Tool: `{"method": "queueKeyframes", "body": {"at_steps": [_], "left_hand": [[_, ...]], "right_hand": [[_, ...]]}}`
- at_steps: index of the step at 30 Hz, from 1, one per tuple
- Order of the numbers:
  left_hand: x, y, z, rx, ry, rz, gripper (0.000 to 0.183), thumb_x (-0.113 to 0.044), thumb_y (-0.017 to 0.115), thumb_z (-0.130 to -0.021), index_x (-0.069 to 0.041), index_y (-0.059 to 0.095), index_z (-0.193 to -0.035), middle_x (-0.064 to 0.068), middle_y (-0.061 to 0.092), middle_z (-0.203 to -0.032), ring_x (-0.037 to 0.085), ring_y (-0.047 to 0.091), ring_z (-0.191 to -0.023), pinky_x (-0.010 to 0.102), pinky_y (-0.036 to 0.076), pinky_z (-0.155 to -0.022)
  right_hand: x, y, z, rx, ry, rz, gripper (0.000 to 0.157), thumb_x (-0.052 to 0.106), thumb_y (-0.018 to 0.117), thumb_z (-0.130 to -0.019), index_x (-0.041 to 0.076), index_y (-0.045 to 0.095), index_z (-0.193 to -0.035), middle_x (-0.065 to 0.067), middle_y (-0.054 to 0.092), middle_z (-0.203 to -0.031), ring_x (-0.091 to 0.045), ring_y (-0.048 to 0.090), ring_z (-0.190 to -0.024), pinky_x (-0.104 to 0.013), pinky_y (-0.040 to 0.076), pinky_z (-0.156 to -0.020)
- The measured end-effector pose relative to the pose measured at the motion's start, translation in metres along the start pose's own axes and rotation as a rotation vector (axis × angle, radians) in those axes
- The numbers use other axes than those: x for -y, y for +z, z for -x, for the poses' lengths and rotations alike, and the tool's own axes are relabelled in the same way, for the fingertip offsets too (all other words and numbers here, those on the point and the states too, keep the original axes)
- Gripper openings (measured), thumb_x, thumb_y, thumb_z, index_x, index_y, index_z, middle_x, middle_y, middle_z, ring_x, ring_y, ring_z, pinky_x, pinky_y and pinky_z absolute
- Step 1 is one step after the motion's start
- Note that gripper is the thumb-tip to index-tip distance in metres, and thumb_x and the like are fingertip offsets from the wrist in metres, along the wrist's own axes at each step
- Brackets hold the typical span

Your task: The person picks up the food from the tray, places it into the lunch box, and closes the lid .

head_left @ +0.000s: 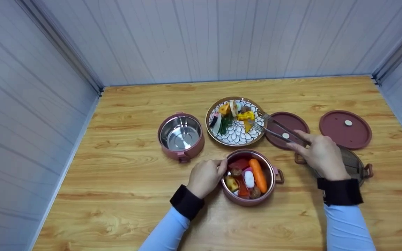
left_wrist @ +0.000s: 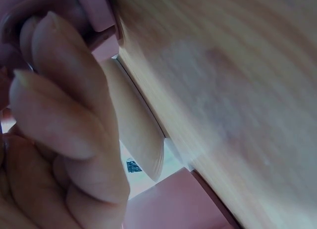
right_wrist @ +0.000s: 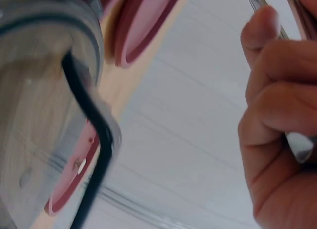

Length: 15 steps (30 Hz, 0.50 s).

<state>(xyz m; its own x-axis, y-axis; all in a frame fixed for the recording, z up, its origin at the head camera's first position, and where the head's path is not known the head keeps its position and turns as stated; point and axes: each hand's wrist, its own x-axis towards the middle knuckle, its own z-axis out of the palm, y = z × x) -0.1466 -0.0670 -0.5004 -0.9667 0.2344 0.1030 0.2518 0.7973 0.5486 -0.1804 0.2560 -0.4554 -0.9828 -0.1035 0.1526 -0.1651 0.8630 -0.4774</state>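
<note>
My left hand (head_left: 205, 176) grips the left side of a pink steel-lined pot (head_left: 248, 201); in the left wrist view its fingers (left_wrist: 74, 115) curl at a handle. Inside that pot lie a carrot (head_left: 258, 176), a white oval piece (head_left: 248, 179), round brown balls and red pieces. My right hand (head_left: 323, 155) holds metal tongs (head_left: 274, 134), partly seen in the right wrist view. Their spread tips hover over or touch the right part of a patterned plate (head_left: 237, 136); I cannot tell which. On the plate sit yellow pieces (head_left: 246, 115), dark green leaves (head_left: 224, 124) and other small food pieces.
A second pink pot (head_left: 181, 134) stands left of the plate. Two dark pink lids (head_left: 288, 122) (head_left: 345, 134) lie to the right. Under my right wrist is a round see-through container (head_left: 351, 162) with brown handles. Pale panel walls border the wooden table (head_left: 124, 195).
</note>
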Motion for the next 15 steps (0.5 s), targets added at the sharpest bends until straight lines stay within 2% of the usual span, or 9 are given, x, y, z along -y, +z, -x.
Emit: {"method": "queueKeyframes", "body": {"at_steps": [4,8,11,15], "left_hand": [[0.0,0.0,0.001,-0.004,0.009,0.011,0.043,-0.035,0.043,-0.105,-0.017,0.077,-0.085,0.003,0.069,-0.071,0.029,0.069,-0.074,0.041,0.049,-0.061],[0.0,0.0,0.001,-0.022,0.013,0.006,0.042,-0.035,0.044,-0.105,-0.018,0.077,-0.083,0.002,0.067,-0.067,0.028,0.068,-0.071,0.04,0.047,-0.058],[0.0,0.0,0.001,-0.02,0.008,0.004,0.042,-0.035,0.044,-0.104,-0.019,0.076,-0.082,0.002,0.068,-0.068,0.028,0.068,-0.071,0.04,0.047,-0.058],[0.001,0.0,0.0,-0.006,-0.001,0.003,0.042,-0.036,0.044,-0.105,-0.019,0.077,-0.085,0.003,0.07,-0.072,0.028,0.069,-0.073,0.04,0.048,-0.059]], "right_hand": [[0.002,0.004,-0.013,0.002,0.006,0.016,0.061,0.048,0.072,-0.087,0.009,0.064,-0.133,0.003,0.038,-0.051,-0.016,0.034,-0.045,-0.034,0.03,-0.042],[0.006,0.0,-0.03,0.056,-0.011,0.048,0.062,0.049,0.072,-0.087,0.009,0.063,-0.134,0.003,0.031,-0.051,-0.014,0.028,-0.045,-0.034,0.03,-0.041],[0.01,-0.007,-0.042,0.117,-0.031,0.098,0.063,0.052,0.07,-0.088,0.012,0.062,-0.136,0.001,0.032,-0.054,-0.014,0.028,-0.046,-0.034,0.029,-0.041],[0.016,-0.018,-0.054,0.186,-0.082,0.175,0.06,0.053,0.069,-0.088,0.014,0.064,-0.134,-0.004,0.042,-0.06,-0.017,0.036,-0.049,-0.034,0.031,-0.044]]}}
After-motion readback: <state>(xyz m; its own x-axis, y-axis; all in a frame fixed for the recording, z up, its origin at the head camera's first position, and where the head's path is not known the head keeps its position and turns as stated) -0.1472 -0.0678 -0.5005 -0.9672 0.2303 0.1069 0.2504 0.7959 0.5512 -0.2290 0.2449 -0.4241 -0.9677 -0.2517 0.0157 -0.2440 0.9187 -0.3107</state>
